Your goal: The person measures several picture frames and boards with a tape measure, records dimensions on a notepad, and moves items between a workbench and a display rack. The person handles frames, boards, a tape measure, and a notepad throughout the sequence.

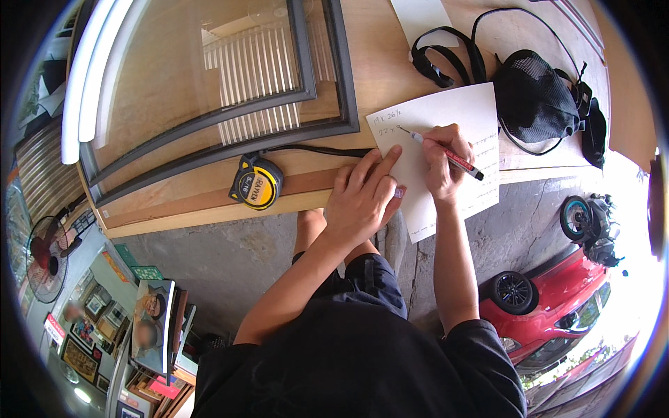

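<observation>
A white sheet of paper [456, 115] with handwriting near its top left lies over the front edge of the table, its lower part hanging past it. My right hand [446, 164] is closed round a marker [463, 166] with a red barrel and a black end. Its tip meets the paper just by the second written line. With fingers stretched out, my left hand [362, 195] rests at the paper's left edge and holds nothing. To its left sits a yellow and black tape measure [256, 182], and a black strap [317, 149] runs from there toward my fingers.
Dark-framed glass panels [268, 132] cover the left of the wooden table [380, 63]. A black mesh bag [536, 94] with straps lies at the right, near another white paper [424, 21]. Below left are a fan [49, 261] and picture frames; a red car [550, 299] and motorcycle [592, 226] stand right.
</observation>
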Available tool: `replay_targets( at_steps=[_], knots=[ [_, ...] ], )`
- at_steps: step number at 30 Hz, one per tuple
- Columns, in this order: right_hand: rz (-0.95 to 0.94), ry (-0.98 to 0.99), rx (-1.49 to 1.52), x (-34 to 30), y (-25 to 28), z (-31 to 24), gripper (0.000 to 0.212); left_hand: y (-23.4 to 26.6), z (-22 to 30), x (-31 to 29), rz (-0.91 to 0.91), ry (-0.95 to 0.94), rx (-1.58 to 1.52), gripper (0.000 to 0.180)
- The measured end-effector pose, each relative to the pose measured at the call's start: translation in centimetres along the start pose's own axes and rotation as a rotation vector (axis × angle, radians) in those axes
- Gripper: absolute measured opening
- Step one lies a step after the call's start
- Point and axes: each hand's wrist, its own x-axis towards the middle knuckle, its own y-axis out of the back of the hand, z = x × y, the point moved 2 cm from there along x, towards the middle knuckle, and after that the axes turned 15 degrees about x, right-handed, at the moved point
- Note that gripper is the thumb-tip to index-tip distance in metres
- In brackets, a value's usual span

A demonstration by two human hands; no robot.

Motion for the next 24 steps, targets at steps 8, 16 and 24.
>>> replay_targets(
  at_steps=[8,16,24],
  knots=[
    [0.050,-0.022,-0.049,-0.04,0.03,0.01,0.003,0.05,0.04,0.04,0.001,0.001,-0.024,0.025],
    [0.089,-0.033,0.007,-0.31,0.36,0.49,0.003,0.01,0.00,0.04,-0.001,0.001,-0.036,0.026],
    [0.112,-0.043,-0.014,-0.49,0.36,0.82,0.004,-0.06,-0.10,0.03,0.011,0.005,-0.005,0.023]
  ],
)
